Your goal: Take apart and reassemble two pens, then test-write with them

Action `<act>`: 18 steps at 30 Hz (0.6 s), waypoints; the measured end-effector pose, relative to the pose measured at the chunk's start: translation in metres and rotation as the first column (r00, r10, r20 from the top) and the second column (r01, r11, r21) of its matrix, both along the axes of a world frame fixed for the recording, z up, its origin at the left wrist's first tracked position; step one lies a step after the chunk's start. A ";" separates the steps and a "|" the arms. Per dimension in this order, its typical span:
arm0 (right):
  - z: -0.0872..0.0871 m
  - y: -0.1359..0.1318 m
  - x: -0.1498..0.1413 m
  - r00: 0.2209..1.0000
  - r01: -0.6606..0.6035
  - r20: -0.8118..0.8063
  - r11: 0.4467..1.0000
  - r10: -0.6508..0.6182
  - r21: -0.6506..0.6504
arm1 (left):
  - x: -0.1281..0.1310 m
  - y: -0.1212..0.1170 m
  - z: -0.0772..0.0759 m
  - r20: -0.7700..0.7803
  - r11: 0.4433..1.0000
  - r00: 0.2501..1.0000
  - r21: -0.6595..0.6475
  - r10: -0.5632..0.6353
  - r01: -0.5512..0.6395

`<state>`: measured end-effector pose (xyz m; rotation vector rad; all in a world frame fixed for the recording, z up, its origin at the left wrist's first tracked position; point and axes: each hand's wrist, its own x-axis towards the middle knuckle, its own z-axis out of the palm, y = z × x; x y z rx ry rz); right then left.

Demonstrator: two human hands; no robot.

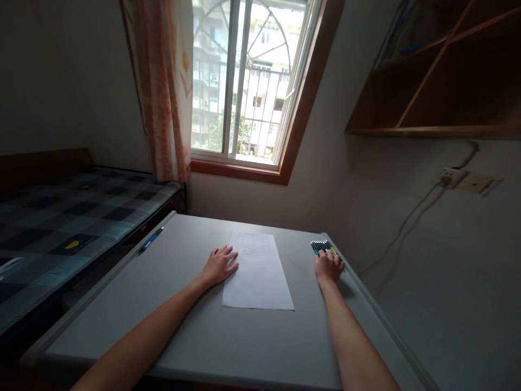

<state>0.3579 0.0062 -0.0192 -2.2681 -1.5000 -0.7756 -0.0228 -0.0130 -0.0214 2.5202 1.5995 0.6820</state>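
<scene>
A white sheet of paper (258, 271) lies flat in the middle of a grey table (183, 326). My left hand (220, 264) rests open, fingers spread, with the fingertips on the sheet's left edge. Near the table's right edge my right hand (328, 266) has its fingers curled down over the near ends of a row of several dark pens (321, 246). Whether it grips any pen is hidden by the knuckles.
A blue pen (150, 240) lies along the table's left rim. A bed with a checked cover (61, 228) stands to the left, a window and curtain (163, 87) behind. A wooden shelf (439, 87) and wall socket with cables (451, 177) are on the right wall.
</scene>
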 end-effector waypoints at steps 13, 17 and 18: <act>0.001 -0.001 -0.001 1.000 -0.006 0.030 1.000 0.005 0.028 | -0.001 -0.001 0.001 0.016 1.000 1.000 -0.004 -0.010 0.010; 0.003 -0.002 -0.001 0.999 -0.045 0.027 0.998 0.044 0.039 | 0.000 -0.001 0.002 0.051 1.000 0.999 0.024 0.015 -0.017; 0.004 -0.002 -0.001 0.998 -0.059 0.026 0.997 0.058 0.042 | 0.000 -0.001 0.002 0.064 0.999 0.998 0.034 0.024 -0.026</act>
